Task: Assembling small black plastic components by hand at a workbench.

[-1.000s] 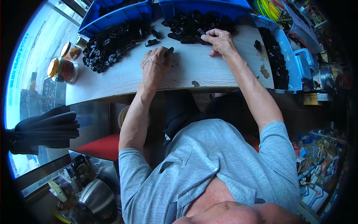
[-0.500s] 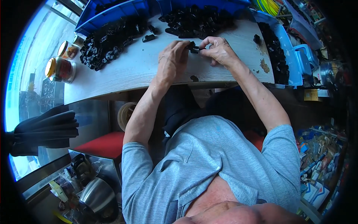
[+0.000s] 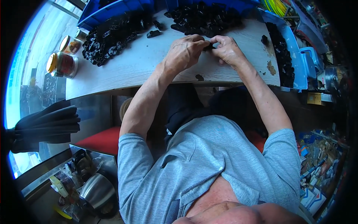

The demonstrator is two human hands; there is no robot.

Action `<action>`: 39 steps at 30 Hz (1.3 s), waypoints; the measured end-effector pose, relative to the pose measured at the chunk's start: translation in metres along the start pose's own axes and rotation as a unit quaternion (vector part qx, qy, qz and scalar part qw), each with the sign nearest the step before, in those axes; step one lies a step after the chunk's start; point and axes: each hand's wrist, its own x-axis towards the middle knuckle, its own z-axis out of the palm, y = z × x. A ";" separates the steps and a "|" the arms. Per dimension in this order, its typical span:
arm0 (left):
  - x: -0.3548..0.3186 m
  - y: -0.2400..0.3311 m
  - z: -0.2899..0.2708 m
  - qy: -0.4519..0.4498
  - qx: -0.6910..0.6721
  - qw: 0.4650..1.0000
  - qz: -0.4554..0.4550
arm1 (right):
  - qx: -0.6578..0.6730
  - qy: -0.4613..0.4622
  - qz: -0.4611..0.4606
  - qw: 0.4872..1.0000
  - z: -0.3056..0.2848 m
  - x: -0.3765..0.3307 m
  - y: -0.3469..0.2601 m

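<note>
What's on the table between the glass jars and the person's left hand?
In the head view, a heap of black parts lies between the jars and the left hand, then bare tabletop.

Daylight pours in from the left, bright on the pale tabletop; below it sits dim shadow (straight edges bow toward the black fisheye rim).

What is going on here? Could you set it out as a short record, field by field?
Setting: pale wooden worktable, seen from above the person's head
Left hand: pinching a small black part together with the other hand
Right hand: fingers closed on the same part
Left pile of black parts: heaped on the table
Middle pile of black parts: beyond the hands
Blue bins: along the far edge
Jars: table's left end
</note>
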 end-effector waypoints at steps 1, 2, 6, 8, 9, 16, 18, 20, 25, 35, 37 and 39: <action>0.001 -0.001 0.001 -0.009 -0.009 1.000 0.017 | -0.012 0.003 -0.005 1.000 0.000 0.000 0.001; 0.001 -0.001 0.002 -0.012 -0.009 1.000 0.016 | -0.011 0.001 -0.003 1.000 0.000 0.000 0.001; 0.002 0.005 0.004 -0.001 -0.026 0.999 0.021 | 0.006 0.006 -0.006 1.000 0.001 0.001 0.004; -0.001 0.008 0.006 0.004 -0.025 1.000 0.013 | 0.022 0.015 -0.010 1.000 0.002 0.001 0.006; -0.004 0.008 0.008 0.030 -0.028 0.999 0.014 | 0.020 0.018 -0.012 1.000 0.002 0.001 0.006; -0.005 0.010 0.006 0.026 -0.022 0.999 0.011 | 0.019 0.023 -0.015 0.999 0.003 0.000 0.006; -0.002 0.006 0.005 0.002 -0.028 0.999 0.017 | 0.019 0.021 -0.020 0.999 0.003 0.000 0.006; 0.001 0.005 0.004 -0.022 -0.034 0.999 0.026 | 0.019 0.023 -0.025 0.999 0.001 0.001 0.007; -0.009 0.014 0.000 -0.024 0.008 0.999 0.021 | 0.019 0.016 -0.031 0.999 0.003 0.001 0.008; -0.017 0.012 -0.003 0.095 0.035 0.993 -0.054 | 0.005 -0.015 -0.001 1.000 -0.002 0.005 0.009; -0.019 -0.019 -0.014 0.206 0.112 0.969 -0.079 | 0.048 0.013 -0.005 0.999 0.000 0.000 0.010; -0.020 -0.045 -0.030 0.204 0.203 0.947 -0.145 | 0.090 0.039 -0.009 0.995 -0.002 -0.005 0.010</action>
